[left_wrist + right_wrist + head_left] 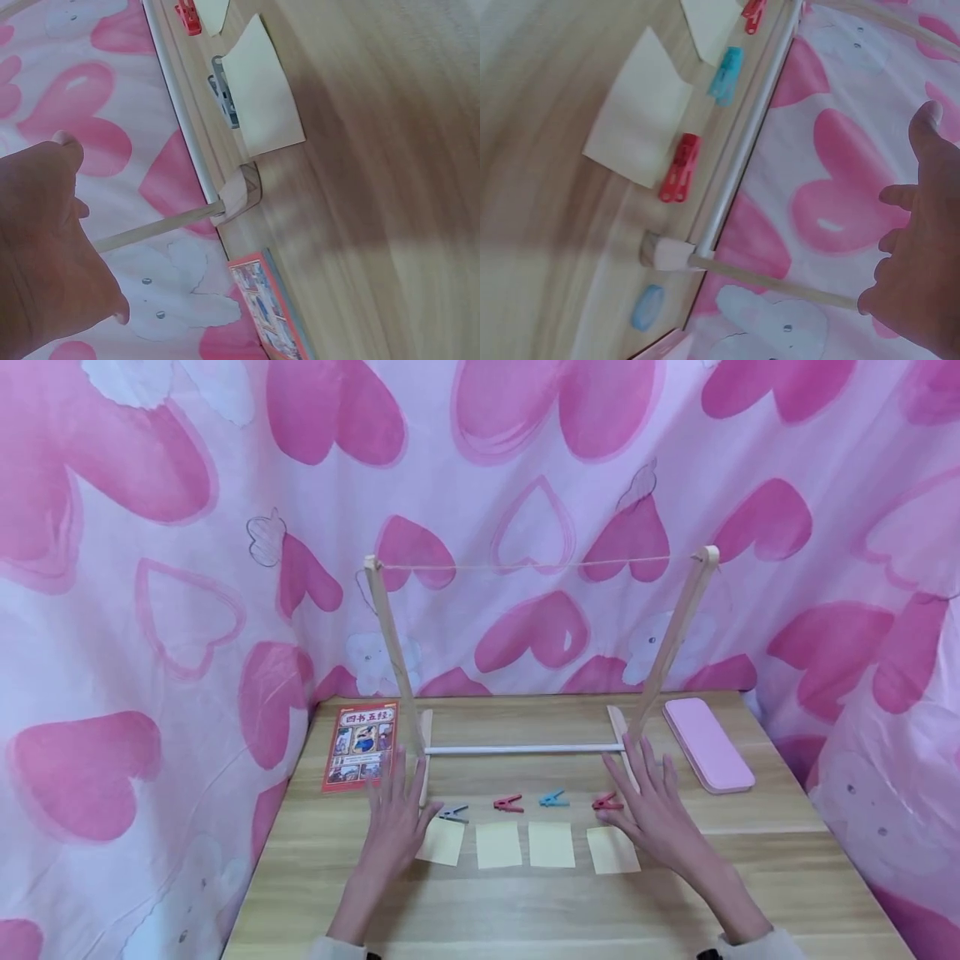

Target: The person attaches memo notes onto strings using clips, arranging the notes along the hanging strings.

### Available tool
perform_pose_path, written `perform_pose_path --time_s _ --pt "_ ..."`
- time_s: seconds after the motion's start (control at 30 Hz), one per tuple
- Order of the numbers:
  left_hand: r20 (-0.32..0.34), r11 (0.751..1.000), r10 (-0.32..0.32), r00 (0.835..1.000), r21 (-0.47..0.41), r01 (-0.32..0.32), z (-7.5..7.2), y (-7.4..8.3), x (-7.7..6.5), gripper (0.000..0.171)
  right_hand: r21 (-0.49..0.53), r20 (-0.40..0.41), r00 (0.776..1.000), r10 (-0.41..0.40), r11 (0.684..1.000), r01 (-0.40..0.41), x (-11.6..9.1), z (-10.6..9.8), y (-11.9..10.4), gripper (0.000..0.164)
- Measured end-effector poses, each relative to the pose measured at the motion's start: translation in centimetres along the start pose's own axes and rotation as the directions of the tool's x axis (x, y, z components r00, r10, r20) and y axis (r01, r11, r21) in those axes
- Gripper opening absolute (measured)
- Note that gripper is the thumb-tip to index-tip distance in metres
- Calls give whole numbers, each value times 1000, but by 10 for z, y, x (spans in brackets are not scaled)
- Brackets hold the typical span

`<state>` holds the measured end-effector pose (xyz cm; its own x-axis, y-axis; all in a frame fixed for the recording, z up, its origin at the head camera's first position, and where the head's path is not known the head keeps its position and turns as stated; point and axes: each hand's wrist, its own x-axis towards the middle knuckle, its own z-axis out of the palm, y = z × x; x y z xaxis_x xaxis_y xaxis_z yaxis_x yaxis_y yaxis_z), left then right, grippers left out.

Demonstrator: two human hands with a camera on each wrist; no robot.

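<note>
My left hand (395, 818) is held over the table with its fingers spread, overlapping the left foot of a wooden frame (667, 647) in the head view. My right hand (663, 818) mirrors it at the right foot, fingers extended. Neither hand holds anything. Between them lies a row of clothespins: a grey one (454, 812), a red one (508, 803), a blue one (554, 798) and another red one (607, 801). Pale yellow sticky notes (498, 846) form a row in front. A thin string (525, 567) joins the tops of the frame's posts, and a white rod (525, 749) links its base.
A red-bordered book (362, 747) lies left of the frame, and a pink case (708, 745) lies to its right. Near the right foot is a small blue round object (647, 307). A heart-patterned curtain (525, 485) hangs behind and on both sides of the wooden table (525, 914).
</note>
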<state>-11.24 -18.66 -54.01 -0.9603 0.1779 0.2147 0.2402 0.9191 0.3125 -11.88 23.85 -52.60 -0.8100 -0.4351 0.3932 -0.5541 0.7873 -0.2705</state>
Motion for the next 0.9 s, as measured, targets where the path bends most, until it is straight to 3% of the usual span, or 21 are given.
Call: perform_pose_path --time_s 0.13,0.27,0.5,0.6,0.67,0.77,0.9 --pt "5 1000 16 1000 -2 -16 -4 0 7 79 -12 -29 999 -20 1000 20 8 1 -3 95" --pt "57 1000 -7 998 -7 7 -7 1 11 80 7 -34 999 -30 1000 30 11 1 -6 96" --pt "110 999 -33 993 11 32 -7 -3 5 79 57 -24 1000 -15 998 16 15 8 -11 96" --pt "82 998 -63 995 -8 64 1 -6 -2 73 79 -9 1000 1 997 0 14 11 -11 91" --pt "38 993 -118 992 -27 119 9 -8 -10 68 95 -3 1000 7 995 -7 14 14 -11 88" --pt "0 961 -262 965 -94 261 24 -13 -26 64 122 -6 1000 12 992 -11 13 20 -11 82" --pt "69 871 -445 893 -197 450 42 -21 -42 72 167 32 999 35 985 -40 12 30 -15 68"
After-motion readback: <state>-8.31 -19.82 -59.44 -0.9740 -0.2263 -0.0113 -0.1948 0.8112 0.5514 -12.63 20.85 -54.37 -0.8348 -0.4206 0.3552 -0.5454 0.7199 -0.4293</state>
